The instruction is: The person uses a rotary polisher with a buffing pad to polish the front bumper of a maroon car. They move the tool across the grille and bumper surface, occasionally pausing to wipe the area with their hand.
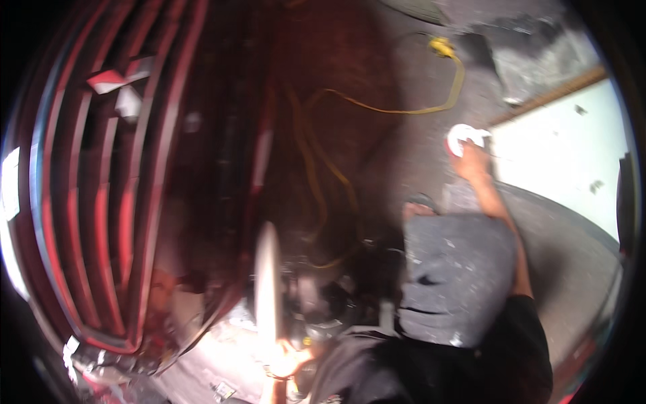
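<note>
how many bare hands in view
2: the bare right hand at a round white object, right of centre; the bare, overexposed left hand at the lower end of a long pale object.

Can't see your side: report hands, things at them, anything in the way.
Left hand at long pale object's lower end, grip lost in glare. Right hand on white round object. Yellow cord on floor nearby.
</note>
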A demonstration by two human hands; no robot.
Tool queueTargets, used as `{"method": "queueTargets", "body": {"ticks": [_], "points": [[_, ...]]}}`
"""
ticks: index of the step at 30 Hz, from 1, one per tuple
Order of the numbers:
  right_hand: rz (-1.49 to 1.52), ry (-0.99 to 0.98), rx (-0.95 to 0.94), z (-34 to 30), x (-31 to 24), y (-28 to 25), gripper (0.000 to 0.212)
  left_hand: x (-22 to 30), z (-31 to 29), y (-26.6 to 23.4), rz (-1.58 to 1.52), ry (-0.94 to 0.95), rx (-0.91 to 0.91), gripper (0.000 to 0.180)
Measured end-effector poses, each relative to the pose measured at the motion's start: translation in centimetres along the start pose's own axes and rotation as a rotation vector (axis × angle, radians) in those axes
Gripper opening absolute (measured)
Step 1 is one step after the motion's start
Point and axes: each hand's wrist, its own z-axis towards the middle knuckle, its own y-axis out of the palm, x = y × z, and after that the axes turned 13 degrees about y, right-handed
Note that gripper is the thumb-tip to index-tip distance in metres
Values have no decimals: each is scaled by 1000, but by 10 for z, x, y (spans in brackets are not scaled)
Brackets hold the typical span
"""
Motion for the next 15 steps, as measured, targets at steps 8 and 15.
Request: {"method": "queueTargets", "body": {"ticks": [8,15], "points": [[-24,119,-88,13,-48,31,80,-14,5,23,-218,31,195,92],[-78,151,-27,14,-35,42,75,23,23,18,-265,-97,91,109]]}}
